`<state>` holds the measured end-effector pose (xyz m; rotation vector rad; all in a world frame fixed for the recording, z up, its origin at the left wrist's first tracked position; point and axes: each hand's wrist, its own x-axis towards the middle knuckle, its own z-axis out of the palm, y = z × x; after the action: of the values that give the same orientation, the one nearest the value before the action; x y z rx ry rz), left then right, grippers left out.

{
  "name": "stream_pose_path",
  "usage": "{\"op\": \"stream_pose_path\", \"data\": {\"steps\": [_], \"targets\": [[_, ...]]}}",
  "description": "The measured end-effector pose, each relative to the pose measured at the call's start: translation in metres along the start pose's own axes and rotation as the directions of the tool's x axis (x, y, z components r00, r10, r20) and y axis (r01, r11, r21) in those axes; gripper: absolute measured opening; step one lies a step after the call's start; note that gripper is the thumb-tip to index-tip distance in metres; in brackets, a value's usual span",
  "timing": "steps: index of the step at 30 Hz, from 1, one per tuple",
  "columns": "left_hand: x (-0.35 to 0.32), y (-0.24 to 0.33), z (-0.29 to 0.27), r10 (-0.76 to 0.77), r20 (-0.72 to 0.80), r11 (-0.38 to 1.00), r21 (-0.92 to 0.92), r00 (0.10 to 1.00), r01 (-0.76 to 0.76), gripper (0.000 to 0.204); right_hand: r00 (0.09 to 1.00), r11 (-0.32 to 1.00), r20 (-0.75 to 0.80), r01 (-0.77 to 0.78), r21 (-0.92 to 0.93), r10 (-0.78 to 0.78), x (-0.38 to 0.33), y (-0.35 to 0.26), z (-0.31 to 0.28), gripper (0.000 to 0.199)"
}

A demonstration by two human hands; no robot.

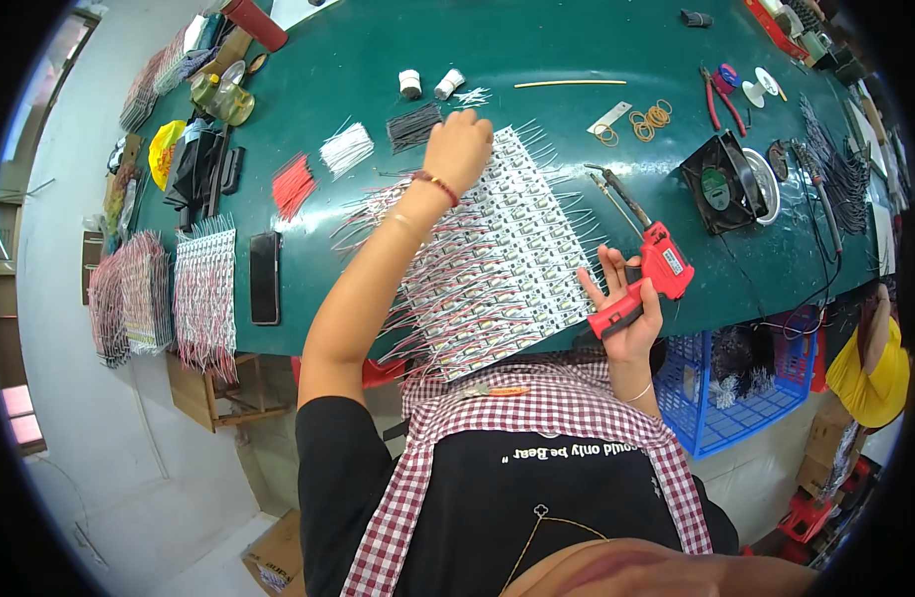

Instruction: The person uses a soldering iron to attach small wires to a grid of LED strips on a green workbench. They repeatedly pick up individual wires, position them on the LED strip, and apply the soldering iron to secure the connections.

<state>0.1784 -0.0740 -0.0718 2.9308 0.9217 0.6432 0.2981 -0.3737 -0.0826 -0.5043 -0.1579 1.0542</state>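
A large panel of white circuit boards lies tilted at the table's front edge, with rows of red, white and black wires sticking out from its sides. Over its far left corner is my left hand, fingers curled together and tips hidden, so what they pinch does not show. Just left of those fingers sits a bundle of short black wires. My right hand grips a red soldering gun by its handle, some fingers stretched out. The gun's metal tip points away, right of the panel.
Red wires and white wires lie in piles to the left, near a black phone and more wired panels. On the right are a black fan, red pliers and rubber bands. A blue crate stands below.
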Motion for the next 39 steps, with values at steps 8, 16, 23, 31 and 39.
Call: {"op": "stream_pose_path", "data": {"steps": [8,16,23,31,39], "targets": [[0.012,-0.008,0.02,0.136,0.069,0.984,0.104,0.988,-0.143,0.008,1.0,1.0,-0.018,0.019,0.013,-0.019,-0.001,0.002,-0.001,0.025],[-0.037,-0.001,-0.008,-0.319,-0.055,0.948,-0.04,0.946,0.317,0.012,1.0,1.0,-0.022,0.016,-0.005,-0.016,0.0,0.001,-0.002,0.025],[-0.044,-0.009,-0.003,-0.411,0.052,0.906,-0.084,0.91,0.414,0.016,1.0,1.0,-0.01,0.009,-0.009,-0.009,-0.001,0.001,-0.001,0.025],[-0.025,-0.017,-0.042,-0.527,0.417,0.843,0.148,0.741,0.516,0.023,1.0,1.0,-0.008,0.014,0.004,-0.014,0.0,0.001,-0.002,0.026],[-0.01,0.01,-0.029,-0.161,0.167,0.971,-0.147,0.973,0.186,0.014,1.0,1.0,0.002,0.01,0.013,-0.01,0.0,0.001,-0.003,0.025]]}}
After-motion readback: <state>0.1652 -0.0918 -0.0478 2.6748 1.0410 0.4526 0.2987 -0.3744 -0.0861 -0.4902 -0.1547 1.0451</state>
